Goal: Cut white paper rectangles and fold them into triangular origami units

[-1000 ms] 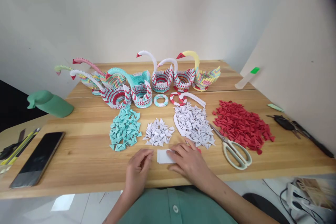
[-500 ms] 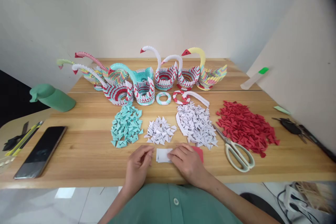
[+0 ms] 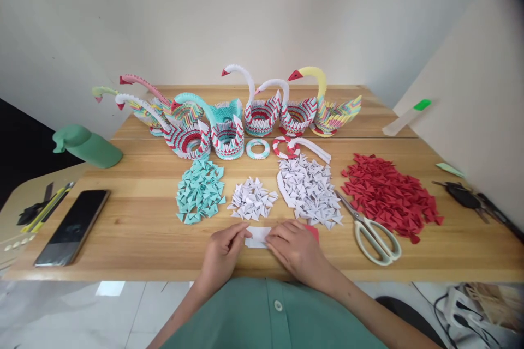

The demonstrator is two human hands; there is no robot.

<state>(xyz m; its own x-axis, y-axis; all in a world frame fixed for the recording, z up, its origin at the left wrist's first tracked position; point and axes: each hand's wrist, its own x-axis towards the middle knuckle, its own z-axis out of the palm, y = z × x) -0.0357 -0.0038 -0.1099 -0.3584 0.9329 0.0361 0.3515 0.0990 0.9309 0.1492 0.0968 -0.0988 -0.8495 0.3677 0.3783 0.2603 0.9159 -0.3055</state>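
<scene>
A small stack of white paper slips lies near the table's front edge. My left hand pinches the top slip's left end between thumb and fingertips. My right hand is curled over the right part of the stack, its fingers pressed together on the paper. Red paper shows behind that hand, mostly covered. Just beyond the slips sits a small pile of folded white paper triangles. To the right of my right hand lie scissors with cream handles.
Piles of turquoise triangles, more white triangles and red triangles spread across the table. Folded-paper swans and two paper rings stand behind. A phone and green bottle are left; keys right.
My left hand has moved right and now touches the slips' left end, where a gap was before. My right hand stays on the stack. The whole view has shifted slightly.
</scene>
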